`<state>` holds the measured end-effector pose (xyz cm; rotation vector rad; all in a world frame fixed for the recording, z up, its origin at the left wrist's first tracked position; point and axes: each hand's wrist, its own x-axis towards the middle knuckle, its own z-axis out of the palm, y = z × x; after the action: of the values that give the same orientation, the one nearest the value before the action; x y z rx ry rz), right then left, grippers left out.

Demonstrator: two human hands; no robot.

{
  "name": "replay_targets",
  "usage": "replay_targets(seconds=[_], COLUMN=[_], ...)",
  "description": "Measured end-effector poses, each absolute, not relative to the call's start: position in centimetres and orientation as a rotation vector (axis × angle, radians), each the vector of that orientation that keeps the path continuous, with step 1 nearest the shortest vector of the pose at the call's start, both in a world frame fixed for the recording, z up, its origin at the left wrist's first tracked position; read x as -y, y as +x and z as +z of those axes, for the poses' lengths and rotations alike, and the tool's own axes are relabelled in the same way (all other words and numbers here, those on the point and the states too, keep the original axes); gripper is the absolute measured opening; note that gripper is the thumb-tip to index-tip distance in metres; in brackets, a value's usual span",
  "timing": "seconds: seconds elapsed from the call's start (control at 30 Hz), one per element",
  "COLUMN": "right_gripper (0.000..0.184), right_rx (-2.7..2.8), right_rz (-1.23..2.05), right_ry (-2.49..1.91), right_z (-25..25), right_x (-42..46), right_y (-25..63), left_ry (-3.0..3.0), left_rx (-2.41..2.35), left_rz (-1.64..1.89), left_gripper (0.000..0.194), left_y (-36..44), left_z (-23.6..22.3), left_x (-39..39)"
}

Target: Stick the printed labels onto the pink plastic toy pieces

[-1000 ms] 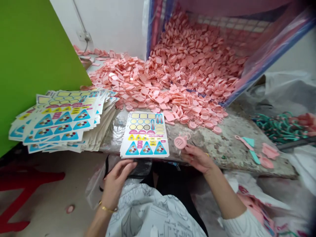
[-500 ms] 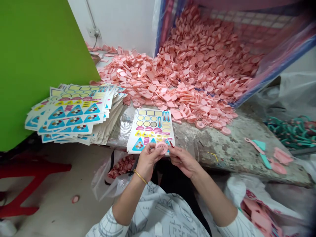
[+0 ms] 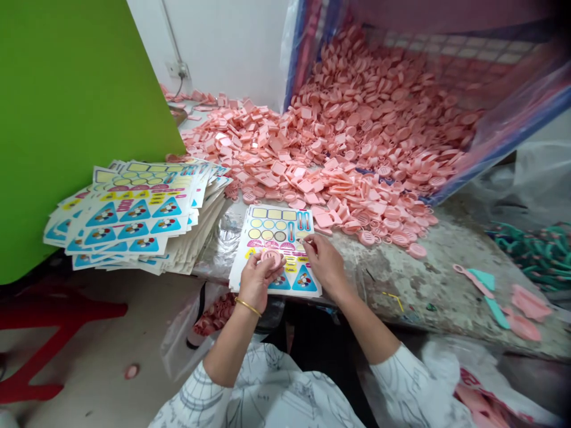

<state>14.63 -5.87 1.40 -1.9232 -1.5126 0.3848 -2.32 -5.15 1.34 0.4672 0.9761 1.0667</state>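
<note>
My left hand (image 3: 256, 279) holds a round pink plastic piece (image 3: 271, 258) with slots in its face, gripped between thumb and fingers over the sticker sheet. My right hand (image 3: 326, 264) reaches over the right side of the sticker sheet (image 3: 241, 252), its thumb and forefinger pinched together at the sheet's surface. Whatever lies between those fingertips is too small to make out. Yellow squares and circles, thermometers, pink half-circles and blue triangles are printed on this sheet, which lies on top of a small stack.
A tall pile of sticker sheets (image 3: 134, 208) leans beside a green panel (image 3: 80, 119). Small pink plastic pieces (image 3: 276, 160) spill from a tilted, blue-edged crate (image 3: 504, 160) onto the worn table (image 3: 375, 279). Pink and teal toy utensils (image 3: 491, 297) lie at right; a red stool (image 3: 49, 339) stands left.
My right hand has left the pink piece and moved forward onto the sheet. My left hand has shifted slightly left with the piece. The view has tilted a little.
</note>
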Motion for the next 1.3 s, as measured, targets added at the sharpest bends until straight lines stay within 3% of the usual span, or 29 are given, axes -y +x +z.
replay_targets(seconds=[0.17, 0.43, 0.77, 1.3], right_gripper=[0.025, 0.027, 0.020, 0.027], right_rx=[1.668, 1.691, 1.682, 1.694], right_rz=[0.193, 0.191, 0.443, 0.249], right_ry=[-2.055, -2.096, -2.022, -2.085], right_z=[0.3, -1.4, -0.8, -1.5], right_x=[2.4, 1.8, 2.0, 1.5], right_y=[13.4, 13.0, 13.6, 13.0], left_ry=[0.428, 0.410, 0.362, 0.323], left_rx=[-1.019, -1.024, -1.032, -1.053], left_rz=[1.050, 1.027, 1.015, 0.990], left_gripper=[0.028, 0.024, 0.019, 0.016], left_y=[-1.8, -1.9, -1.8, -2.0], left_z=[0.3, -0.1, 0.4, 0.6], left_x=[4.2, 4.1, 4.0, 3.9])
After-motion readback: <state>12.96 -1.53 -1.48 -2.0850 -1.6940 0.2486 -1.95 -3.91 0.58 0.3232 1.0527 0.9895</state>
